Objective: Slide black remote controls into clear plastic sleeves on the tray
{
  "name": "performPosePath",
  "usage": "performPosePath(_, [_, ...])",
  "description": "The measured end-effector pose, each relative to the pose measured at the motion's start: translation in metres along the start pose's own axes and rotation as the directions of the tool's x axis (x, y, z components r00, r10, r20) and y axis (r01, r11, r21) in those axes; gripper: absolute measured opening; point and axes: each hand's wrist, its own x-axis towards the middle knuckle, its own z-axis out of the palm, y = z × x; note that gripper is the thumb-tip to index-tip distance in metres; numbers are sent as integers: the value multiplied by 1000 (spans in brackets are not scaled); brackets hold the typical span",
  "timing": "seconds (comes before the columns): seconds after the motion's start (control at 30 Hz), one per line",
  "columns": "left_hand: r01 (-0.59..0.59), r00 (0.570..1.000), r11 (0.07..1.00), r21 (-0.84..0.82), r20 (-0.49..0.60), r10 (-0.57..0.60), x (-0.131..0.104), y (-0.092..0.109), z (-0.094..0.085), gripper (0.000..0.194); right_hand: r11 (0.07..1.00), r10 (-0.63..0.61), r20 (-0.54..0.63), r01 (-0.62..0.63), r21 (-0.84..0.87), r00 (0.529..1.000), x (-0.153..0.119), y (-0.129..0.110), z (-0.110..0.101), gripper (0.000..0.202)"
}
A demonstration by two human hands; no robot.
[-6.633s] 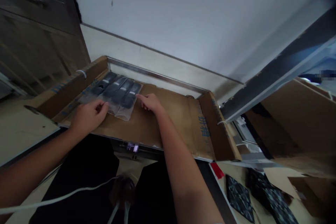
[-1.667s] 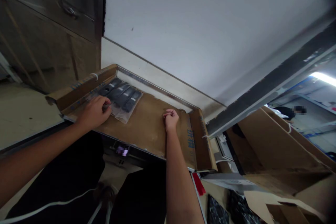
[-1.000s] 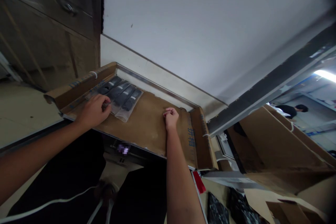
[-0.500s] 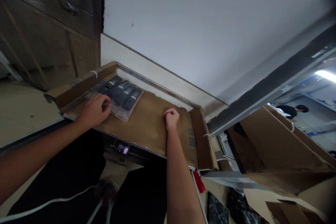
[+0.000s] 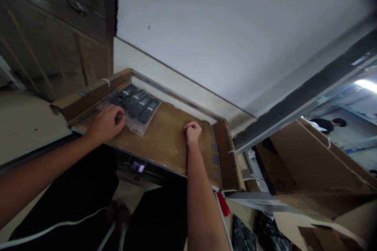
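Observation:
Several dark items with white labels lie in clear plastic bags point(image 5: 143, 110) on the left part of a cardboard-lined tabletop point(image 5: 165, 141). Just in front of these bags, my left hand point(image 5: 110, 122) rests with its fingers curled and thumb near the fingertips; whatever lies between them, if anything, is too small to name. Farther right, my right hand point(image 5: 193, 131) is on the bare cardboard, its fingers curled together. What it may hold is hidden. It is well apart from the bags.
Raised cardboard flaps border the table at left point(image 5: 91, 96) and right point(image 5: 229, 157). A white wall panel point(image 5: 188, 39) stands behind. Large cardboard boxes point(image 5: 297, 157) are at the right, with dark patterned bags point(image 5: 244, 233) below. A person point(image 5: 325, 124) is in the far background.

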Motion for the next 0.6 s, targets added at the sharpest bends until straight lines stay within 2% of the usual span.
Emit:
performPosePath(0.13, [22, 999, 1000, 14, 28, -22, -1, 1, -1, 14, 1000, 10, -1, -10, 9, 1000, 0, 0, 0, 14])
performPosePath(0.6, [15, 999, 1000, 18, 35, -15, -1, 2, -3, 10, 999, 40, -15, -40, 5, 999, 0, 1, 1, 11])
